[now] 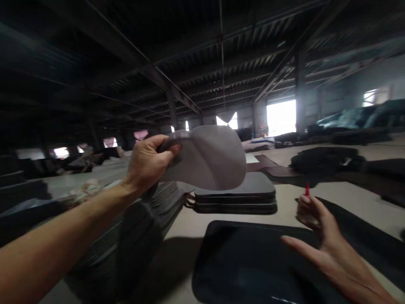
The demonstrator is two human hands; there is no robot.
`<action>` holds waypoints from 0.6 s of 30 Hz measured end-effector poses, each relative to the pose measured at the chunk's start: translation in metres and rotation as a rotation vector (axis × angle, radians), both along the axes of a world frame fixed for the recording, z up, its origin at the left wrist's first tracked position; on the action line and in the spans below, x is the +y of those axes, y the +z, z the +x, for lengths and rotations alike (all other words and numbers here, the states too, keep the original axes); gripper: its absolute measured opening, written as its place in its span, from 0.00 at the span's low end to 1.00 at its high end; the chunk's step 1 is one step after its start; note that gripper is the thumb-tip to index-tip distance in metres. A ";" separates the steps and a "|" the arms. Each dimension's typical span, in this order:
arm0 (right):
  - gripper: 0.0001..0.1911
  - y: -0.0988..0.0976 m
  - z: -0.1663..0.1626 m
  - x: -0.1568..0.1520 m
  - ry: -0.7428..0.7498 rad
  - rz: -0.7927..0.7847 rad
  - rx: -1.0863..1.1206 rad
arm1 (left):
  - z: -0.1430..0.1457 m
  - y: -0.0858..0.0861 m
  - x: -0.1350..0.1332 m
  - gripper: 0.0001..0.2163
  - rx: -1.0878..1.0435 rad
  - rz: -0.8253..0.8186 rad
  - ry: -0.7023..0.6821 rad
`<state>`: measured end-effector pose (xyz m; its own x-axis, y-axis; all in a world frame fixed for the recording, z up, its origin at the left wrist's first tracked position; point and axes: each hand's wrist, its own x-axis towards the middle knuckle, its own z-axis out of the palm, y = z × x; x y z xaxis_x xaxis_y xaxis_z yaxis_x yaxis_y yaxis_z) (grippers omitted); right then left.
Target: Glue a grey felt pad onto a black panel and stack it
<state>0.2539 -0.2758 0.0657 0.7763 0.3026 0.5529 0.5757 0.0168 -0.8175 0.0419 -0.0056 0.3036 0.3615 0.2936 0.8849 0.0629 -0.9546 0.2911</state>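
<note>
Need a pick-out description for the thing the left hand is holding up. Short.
Start at the big worktable strewn with dark flat panels. Above its left half, the left hand is raised at arm's length, fingers pinched on a brim. The thing is the grey cap: pale, rounded and held in the air, while the stacked black panels below it lie flat.

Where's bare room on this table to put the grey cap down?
A pale bare strip lies between the stack of dark flat pads and the large dark panel. More bare surface lies right of the stack. Left is crowded with leaning dark sheets.
</note>
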 end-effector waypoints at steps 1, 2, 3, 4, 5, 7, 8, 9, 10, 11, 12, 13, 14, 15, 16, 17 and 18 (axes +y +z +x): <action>0.62 0.006 -0.003 0.004 0.012 0.011 0.019 | 0.005 -0.004 -0.012 0.11 0.024 -0.018 -0.058; 0.64 0.012 -0.005 0.007 0.040 0.034 0.041 | 0.009 -0.008 -0.024 0.11 0.037 -0.042 -0.116; 0.65 0.017 -0.005 0.010 0.069 0.068 0.073 | 0.011 -0.010 -0.033 0.12 0.039 -0.072 -0.172; 0.65 0.022 -0.004 0.011 0.114 0.099 0.116 | 0.012 -0.012 -0.042 0.13 0.036 -0.106 -0.218; 0.63 0.026 -0.002 0.011 0.168 0.126 0.170 | 0.012 -0.013 -0.049 0.14 0.034 -0.137 -0.253; 0.56 0.033 0.002 0.006 0.294 0.183 0.277 | 0.010 -0.014 -0.060 0.16 0.064 -0.213 -0.303; 0.52 0.036 0.004 0.002 0.365 0.221 0.314 | 0.009 -0.016 -0.063 0.18 0.102 -0.261 -0.321; 0.48 0.038 0.005 -0.002 0.437 0.266 0.339 | 0.007 -0.017 -0.065 0.19 0.147 -0.310 -0.335; 0.46 0.039 0.005 -0.007 0.501 0.313 0.357 | 0.006 -0.020 -0.065 0.21 0.196 -0.364 -0.351; 0.44 0.040 0.004 -0.011 0.554 0.355 0.374 | 0.004 -0.022 -0.063 0.22 0.248 -0.420 -0.372; 0.42 0.041 0.003 -0.016 0.592 0.381 0.397 | 0.003 -0.025 -0.061 0.23 0.310 -0.481 -0.393; 0.39 0.041 0.001 -0.021 0.606 0.391 0.428 | 0.002 -0.028 -0.057 0.24 0.379 -0.547 -0.410; 0.37 0.043 -0.001 -0.025 0.602 0.390 0.463 | 0.001 -0.030 -0.053 0.24 0.459 -0.610 -0.417; 0.34 0.044 -0.004 -0.029 0.582 0.384 0.495 | -0.001 -0.033 -0.048 0.26 0.556 -0.659 -0.404; 0.31 0.046 -0.006 -0.033 0.550 0.379 0.521 | -0.003 -0.036 -0.043 0.28 0.660 -0.681 -0.381; 0.29 0.048 -0.009 -0.037 0.511 0.373 0.541 | -0.005 -0.039 -0.038 0.30 0.763 -0.672 -0.348; 0.27 0.051 -0.011 -0.041 0.463 0.369 0.552 | -0.008 -0.044 -0.033 0.33 0.850 -0.628 -0.309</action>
